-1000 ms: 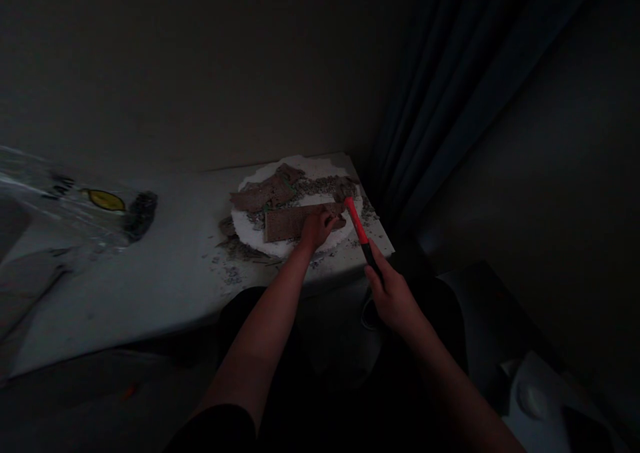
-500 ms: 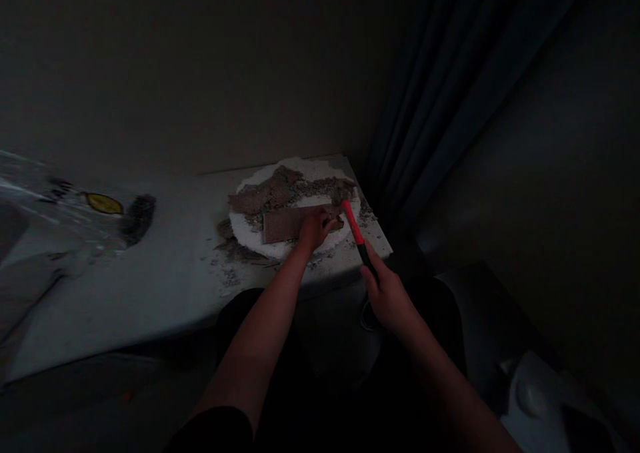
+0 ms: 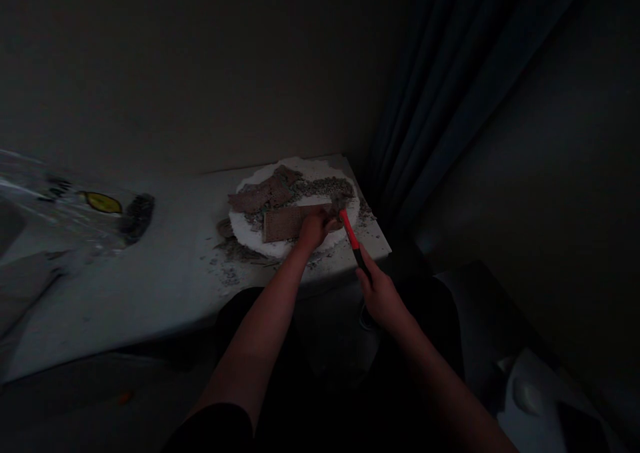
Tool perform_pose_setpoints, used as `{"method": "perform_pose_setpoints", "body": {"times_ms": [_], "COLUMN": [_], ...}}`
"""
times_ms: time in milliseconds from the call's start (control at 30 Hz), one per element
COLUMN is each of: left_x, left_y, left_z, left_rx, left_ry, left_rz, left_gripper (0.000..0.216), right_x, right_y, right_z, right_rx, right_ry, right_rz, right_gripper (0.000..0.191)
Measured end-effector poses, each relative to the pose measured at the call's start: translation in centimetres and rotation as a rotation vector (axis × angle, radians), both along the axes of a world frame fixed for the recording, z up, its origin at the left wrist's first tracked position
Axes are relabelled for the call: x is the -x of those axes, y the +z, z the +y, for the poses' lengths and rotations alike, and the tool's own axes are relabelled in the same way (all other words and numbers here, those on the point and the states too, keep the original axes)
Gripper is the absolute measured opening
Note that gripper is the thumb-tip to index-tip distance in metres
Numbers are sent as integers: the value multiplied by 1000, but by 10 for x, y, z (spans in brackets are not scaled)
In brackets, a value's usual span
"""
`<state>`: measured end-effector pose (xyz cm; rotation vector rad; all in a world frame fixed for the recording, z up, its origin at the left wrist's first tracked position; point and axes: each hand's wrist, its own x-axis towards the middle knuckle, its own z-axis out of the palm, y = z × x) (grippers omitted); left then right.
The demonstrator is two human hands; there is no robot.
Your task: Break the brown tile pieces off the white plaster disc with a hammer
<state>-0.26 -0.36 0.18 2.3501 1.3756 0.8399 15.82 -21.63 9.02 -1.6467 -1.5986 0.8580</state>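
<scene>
In the head view, a flat brown slab (image 3: pixel 283 224) with a rough face lies on a white, ragged-edged round board (image 3: pixel 245 235). My left hand (image 3: pixel 313 230) grips the slab toward its right end, fingers bent over it. My right hand (image 3: pixel 379 290) is wrapped round the black grip of a hammer (image 3: pixel 351 232) with a red upper handle. The grey hammer head is at the slab's right end, close to my left fingers; whether it touches is too dark to tell. Behind the slab lie broken brown pieces (image 3: pixel 263 195) and crumbled grey bits (image 3: pixel 323 186).
The board rests on a pale table (image 3: pixel 165 286) against the wall, with crumbs scattered round it. Clear plastic wrap (image 3: pixel 65 206) with a yellow label lies at left. A dark curtain (image 3: pixel 440 100) hangs at right. A pale surface with a round object (image 3: pixel 529 396) stands lower right.
The hammer has shifted slightly left and down, its head now nearer the slab's right end and my left fingers. My left hand and the slab stay nearly in place.
</scene>
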Motion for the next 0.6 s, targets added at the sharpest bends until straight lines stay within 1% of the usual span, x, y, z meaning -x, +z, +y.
{"method": "perform_pose_setpoints", "body": {"times_ms": [167, 300, 467, 600], "left_x": [0, -1, -1, -1], "left_y": [-1, -1, -2, -3], "left_z": [1, 1, 2, 2], "left_rx": [4, 11, -31, 1], "left_ry": [9, -6, -6, -9], "left_rz": [11, 31, 44, 18], "left_gripper": [27, 28, 29, 26], "right_x": [-1, 2, 5, 6], "right_y": [1, 2, 5, 2], "right_z": [0, -2, -5, -6], "right_rx": [-25, 6, 2, 24], "right_ry": [-22, 9, -15, -18], "right_rz": [-3, -16, -28, -16], "right_gripper": [61, 61, 62, 61]}}
